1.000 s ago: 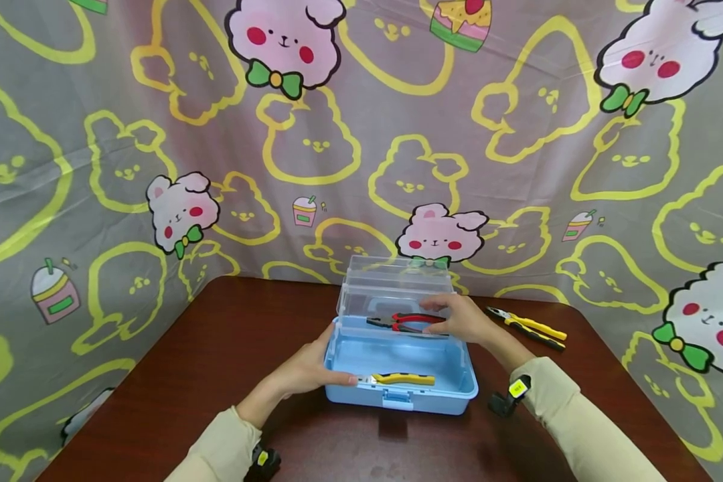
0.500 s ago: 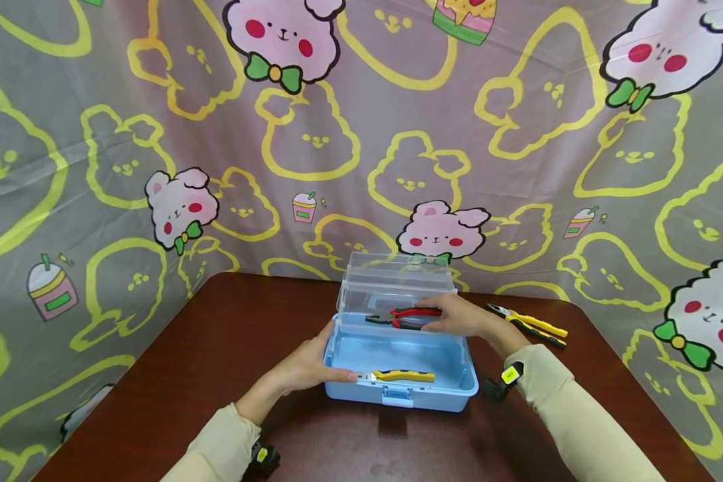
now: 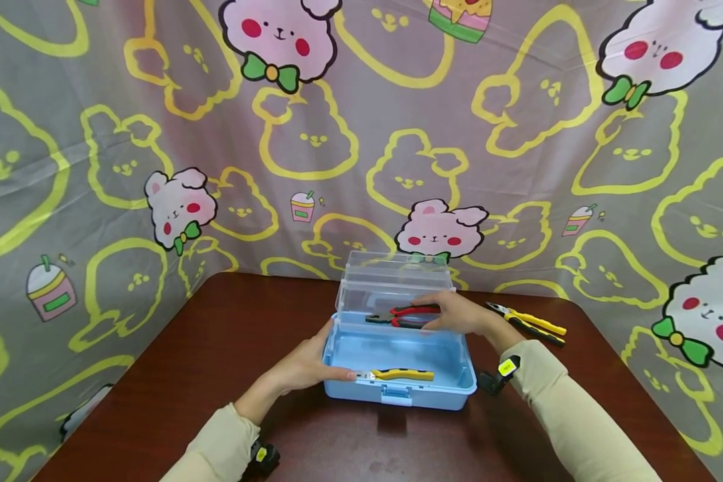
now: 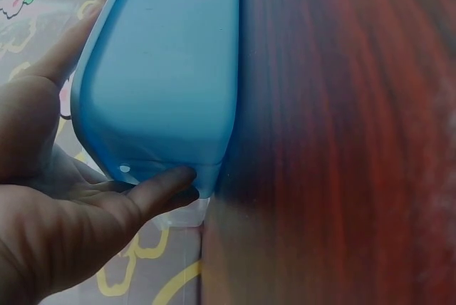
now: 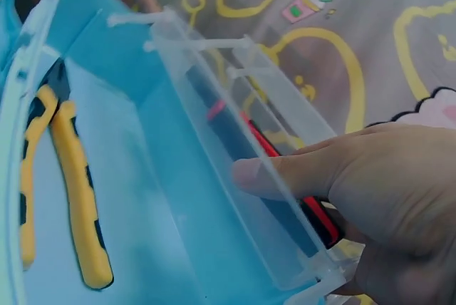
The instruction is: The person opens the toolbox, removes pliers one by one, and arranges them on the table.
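Note:
A light blue toolbox [image 3: 361, 393] stands on the table with its clear lid [image 3: 361, 273] raised. My left hand [image 3: 304, 365] grips the box's left end, thumb along the front rim and fingers round the back corner. At the back of the box is a clear plastic tray [image 5: 214, 105]. Combination pliers with red-and-black handles [image 3: 400, 312] lie at this tray, jaws pointing left. My right hand [image 3: 460, 313] holds their handle ends, and its thumb overlaps the tray's front wall. Pliers with yellow-and-black handles [image 5: 85, 212] lie inside the box along the front wall.
Another pair of yellow-and-black pliers [image 3: 527, 323] lies on the dark red wooden table [image 3: 247, 314], right of the box and behind my right forearm. A patterned cloth [image 3: 313, 147] hangs behind the table and along both sides. The front latch [image 3: 395, 395] hangs on the box.
My right hand has shifted slightly left along the red-and-black pliers, and its fingers have drawn closer round the handles. The left hand and the toolbox hold their places.

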`<state>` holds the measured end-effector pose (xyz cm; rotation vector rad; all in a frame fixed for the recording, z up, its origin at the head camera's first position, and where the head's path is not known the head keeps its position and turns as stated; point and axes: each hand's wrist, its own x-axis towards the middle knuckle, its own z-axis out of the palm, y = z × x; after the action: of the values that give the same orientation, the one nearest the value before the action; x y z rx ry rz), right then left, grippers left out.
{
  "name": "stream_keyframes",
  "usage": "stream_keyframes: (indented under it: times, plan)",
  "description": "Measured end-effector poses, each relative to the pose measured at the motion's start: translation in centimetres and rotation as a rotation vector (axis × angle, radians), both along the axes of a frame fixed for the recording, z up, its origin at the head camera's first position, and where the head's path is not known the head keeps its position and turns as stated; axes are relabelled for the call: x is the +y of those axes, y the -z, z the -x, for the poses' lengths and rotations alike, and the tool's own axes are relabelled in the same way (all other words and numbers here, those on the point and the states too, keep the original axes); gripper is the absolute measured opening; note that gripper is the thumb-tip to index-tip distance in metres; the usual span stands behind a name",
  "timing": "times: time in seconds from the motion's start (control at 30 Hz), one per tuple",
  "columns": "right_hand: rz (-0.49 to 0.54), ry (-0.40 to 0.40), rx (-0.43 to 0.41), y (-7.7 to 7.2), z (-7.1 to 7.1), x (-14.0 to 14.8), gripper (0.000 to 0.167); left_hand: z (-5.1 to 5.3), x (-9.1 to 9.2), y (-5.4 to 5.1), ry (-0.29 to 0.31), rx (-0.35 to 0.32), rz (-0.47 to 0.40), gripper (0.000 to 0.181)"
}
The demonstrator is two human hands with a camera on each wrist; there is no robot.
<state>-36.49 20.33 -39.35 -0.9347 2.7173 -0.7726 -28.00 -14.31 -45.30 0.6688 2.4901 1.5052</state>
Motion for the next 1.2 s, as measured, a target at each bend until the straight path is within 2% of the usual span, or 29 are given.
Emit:
stream_keyframes:
  times: [0.23, 0.53, 0.8, 0.97, 1.2]
  plan:
    - [0.105, 0.069, -0.090, -0.1, -0.1, 0.5, 0.062, -0.1, 0.1, 0.0, -0.001, -0.005, -0.002, 0.122]
    - [0.210, 0.111, -0.108, 0.0, -0.2, 0.6, 0.067, -0.2, 0.0, 0.1, -0.026, -0.024, 0.026, 0.123]
    - [0.286, 0.179, -0.134, 0.2, -0.6, 0.7, 0.067, -0.1, 0.0, -0.1, -0.014, -0.017, 0.012, 0.123]
    - [0.332, 0.165, -0.127, 0.5, -0.6, 0.8, 0.066, 0.0, 0.0, 0.1, -0.010, -0.011, 0.008, 0.122]
    - [0.348, 0.193, -0.089, 0.2, -1.0, 1.2, 0.063, 0.0, -0.1, 0.1, -0.008, -0.007, 0.007, 0.122]
